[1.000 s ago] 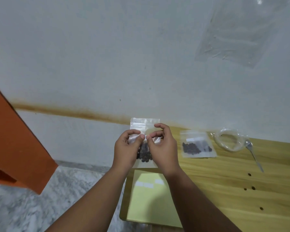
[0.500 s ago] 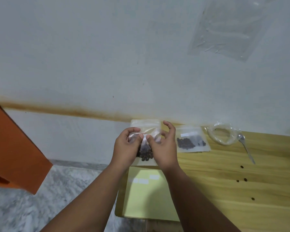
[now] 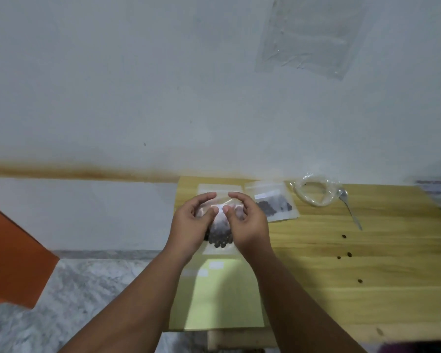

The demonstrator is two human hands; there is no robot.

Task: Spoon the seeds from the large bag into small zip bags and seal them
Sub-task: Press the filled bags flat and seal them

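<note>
- My left hand (image 3: 192, 222) and right hand (image 3: 248, 225) both have their fingers (image 3: 209, 195) curled round the small zip bag (image 3: 220, 250), thumbs pressed on its front. Blur hides whether the zip strip is closed.
- The risk I see: if the strip is only partly pressed, tipping the bag would let seeds (image 3: 219, 240) slip out to join the loose seeds (image 3: 344, 236) on the counter (image 3: 379, 271).
- Squeezing too low could push seeds into the strip and block the seal.
- The bag is clear and held roughly upright over the counter's left end, just beyond a yellow sheet (image 3: 214, 299), with dark round seeds heaped at its bottom.
- A filled bag (image 3: 273, 203) lies flat just to the right; the large bag (image 3: 313, 193) and spoon (image 3: 349, 211) lie further right.
</note>
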